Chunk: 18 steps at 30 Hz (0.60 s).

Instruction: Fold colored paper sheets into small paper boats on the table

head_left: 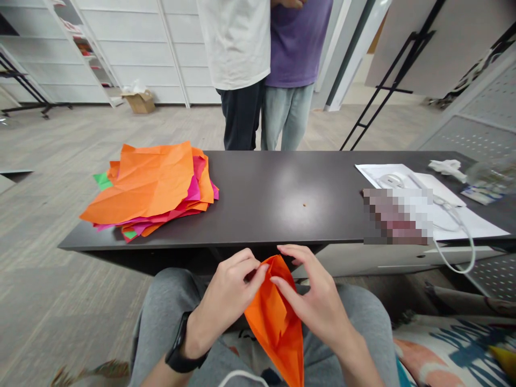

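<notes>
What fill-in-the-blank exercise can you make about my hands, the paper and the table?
1. The left hand and right hand pinch a folded paper coloured ____.
2. The stack of coloured sheets lies at the dark table's ____ end.
3. The white papers lie at its ____ end.
4. The black watch is on the ____ wrist.
Missing words: orange; left; right; left.

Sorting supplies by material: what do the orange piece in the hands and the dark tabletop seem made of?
Orange piece: probably thin matte paper; it holds sharp creases. Tabletop: smooth, semi-gloss, perhaps laminate; a soft light glare shows.
</notes>
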Available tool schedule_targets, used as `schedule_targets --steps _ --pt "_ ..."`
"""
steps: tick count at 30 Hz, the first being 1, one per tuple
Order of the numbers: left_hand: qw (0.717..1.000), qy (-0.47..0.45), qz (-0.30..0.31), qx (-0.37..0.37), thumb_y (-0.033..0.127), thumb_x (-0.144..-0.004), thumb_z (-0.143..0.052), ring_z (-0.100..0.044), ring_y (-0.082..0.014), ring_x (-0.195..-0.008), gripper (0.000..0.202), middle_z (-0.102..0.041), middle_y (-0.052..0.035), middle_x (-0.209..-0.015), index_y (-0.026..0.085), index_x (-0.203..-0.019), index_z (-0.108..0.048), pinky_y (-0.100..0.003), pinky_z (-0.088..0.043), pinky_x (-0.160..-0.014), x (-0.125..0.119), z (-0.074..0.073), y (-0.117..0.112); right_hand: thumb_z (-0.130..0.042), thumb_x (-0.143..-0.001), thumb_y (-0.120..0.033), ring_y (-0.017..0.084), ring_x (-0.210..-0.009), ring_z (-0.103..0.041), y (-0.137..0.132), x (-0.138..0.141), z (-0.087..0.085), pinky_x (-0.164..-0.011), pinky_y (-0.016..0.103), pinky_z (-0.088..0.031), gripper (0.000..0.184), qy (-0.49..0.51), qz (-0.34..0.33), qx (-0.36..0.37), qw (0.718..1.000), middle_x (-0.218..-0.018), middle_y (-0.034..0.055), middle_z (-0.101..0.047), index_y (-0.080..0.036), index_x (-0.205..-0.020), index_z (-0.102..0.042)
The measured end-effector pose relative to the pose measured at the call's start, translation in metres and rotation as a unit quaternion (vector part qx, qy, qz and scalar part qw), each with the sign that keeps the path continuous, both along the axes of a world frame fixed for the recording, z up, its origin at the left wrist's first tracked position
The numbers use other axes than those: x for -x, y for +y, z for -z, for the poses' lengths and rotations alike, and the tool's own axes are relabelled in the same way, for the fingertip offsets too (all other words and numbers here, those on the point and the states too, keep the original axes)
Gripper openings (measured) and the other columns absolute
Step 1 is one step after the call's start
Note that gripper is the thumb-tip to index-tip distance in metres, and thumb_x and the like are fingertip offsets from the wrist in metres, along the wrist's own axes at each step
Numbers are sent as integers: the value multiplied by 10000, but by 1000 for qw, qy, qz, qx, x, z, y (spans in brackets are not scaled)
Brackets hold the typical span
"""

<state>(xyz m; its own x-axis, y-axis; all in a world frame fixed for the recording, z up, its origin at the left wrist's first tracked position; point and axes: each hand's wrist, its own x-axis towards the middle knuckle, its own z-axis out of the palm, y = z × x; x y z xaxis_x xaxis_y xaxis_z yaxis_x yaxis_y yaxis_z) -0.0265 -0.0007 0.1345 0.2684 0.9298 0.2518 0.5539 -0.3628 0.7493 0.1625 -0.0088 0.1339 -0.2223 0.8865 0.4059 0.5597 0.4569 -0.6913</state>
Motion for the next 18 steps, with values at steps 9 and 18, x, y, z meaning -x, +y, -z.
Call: schedule_targets --steps 9,18 --pt "980 104 12 -167 198 -1000 -482 -586 -116 -646 238 -597 -9 -758 168 -810 -622 -238 -488 -629 5 -2 -7 -552 -919 -70 182 -787 -656 2 5 -3 -749 355 -550 359 -6 42 -130 991 -871 36 -697 -241 -1226 -627" --pt "925 115 80 -354 36 -937 -505 -628 -155 -800 233 -675 -57 -864 138 -1089 -649 -283 -570 -730 15 -6 -8 -547 -767 49 239 -935 -711 9 -23 2 -780 422 -585 390 77 -78 -227 968 -997 66 -750 -241 -1007 -652"
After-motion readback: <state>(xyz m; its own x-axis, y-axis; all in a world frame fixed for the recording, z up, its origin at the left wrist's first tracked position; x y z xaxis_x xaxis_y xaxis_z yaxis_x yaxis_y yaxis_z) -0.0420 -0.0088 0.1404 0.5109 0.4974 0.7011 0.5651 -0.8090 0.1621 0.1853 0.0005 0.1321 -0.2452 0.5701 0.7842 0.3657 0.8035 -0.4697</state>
